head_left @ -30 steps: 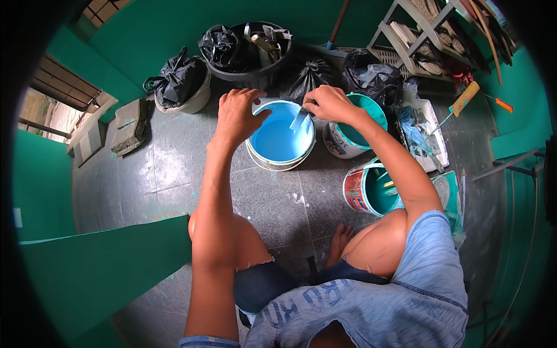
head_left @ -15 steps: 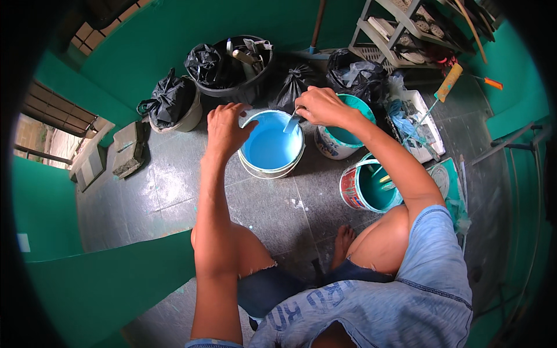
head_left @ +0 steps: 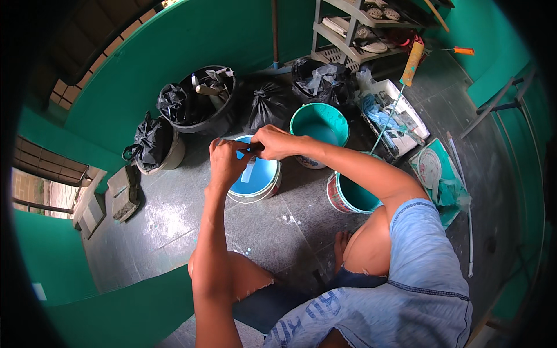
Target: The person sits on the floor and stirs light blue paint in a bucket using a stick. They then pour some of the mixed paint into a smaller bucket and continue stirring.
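A white bucket [head_left: 271,184] of bright blue paint stands on the floor ahead of me. Over its near rim hangs a putty knife [head_left: 248,171], its flat blade pale with blue paint and its handle mostly hidden in my fingers. My right hand [head_left: 271,142] grips the handle from the right, closed. From the left, my left hand [head_left: 227,165] meets it, fingers bent and pinching at the top of the knife. Just right stands a bucket with green-coated walls [head_left: 339,123], and nearer me another bucket [head_left: 342,196] holds green paint, partly covered by my right forearm.
A roller [head_left: 413,64] with a yellow sleeve leans near a white tray [head_left: 400,104] with rags. Behind are black bags [head_left: 267,107], a black tub [head_left: 223,119] and a shoe rack [head_left: 348,43]. Stone blocks [head_left: 123,194] lie left; a green lid-topped sheet [head_left: 449,203] lies right.
My right hand has moved left with the putty knife, over the near part of the blue paint. My left hand has gone from open fingers to closing at the knife. The view has shifted.
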Available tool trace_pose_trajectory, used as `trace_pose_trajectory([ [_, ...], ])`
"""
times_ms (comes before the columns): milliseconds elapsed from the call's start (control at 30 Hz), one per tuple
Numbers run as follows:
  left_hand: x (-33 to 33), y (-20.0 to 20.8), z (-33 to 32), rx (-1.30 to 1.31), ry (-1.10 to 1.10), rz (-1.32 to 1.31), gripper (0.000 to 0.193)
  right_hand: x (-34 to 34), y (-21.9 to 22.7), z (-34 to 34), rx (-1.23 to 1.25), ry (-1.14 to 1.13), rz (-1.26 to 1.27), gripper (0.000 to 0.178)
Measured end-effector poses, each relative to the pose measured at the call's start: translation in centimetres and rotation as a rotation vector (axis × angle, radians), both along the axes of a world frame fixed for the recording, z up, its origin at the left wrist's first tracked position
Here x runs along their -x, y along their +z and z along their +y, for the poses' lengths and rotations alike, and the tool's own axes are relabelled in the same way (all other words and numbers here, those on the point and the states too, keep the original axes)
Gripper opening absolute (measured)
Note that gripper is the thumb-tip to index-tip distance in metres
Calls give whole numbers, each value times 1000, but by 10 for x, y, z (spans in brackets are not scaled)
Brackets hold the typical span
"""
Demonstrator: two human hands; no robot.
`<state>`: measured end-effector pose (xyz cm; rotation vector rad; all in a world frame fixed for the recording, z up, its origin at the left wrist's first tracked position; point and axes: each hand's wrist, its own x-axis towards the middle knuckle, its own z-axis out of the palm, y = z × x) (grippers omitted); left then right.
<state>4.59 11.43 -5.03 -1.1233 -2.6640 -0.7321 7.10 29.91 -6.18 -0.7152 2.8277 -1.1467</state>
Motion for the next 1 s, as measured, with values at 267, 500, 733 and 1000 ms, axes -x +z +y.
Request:
trace_pose_trajectory([
  [267,-3,6,5,-4,60,-102,19,6,-5,14,102,-13,-29,26],
  [500,0,11,-3,-7,64,-87,14,11,-49,134,-570,-548,-221,16],
  [733,5,19,-13,39,104,-56,11,13,-124,140,-1090,-254,-685,23],
  [1000,13,15,3,-17,66,-62,11,17,-296,200,-1203,-283,-554,30],
])
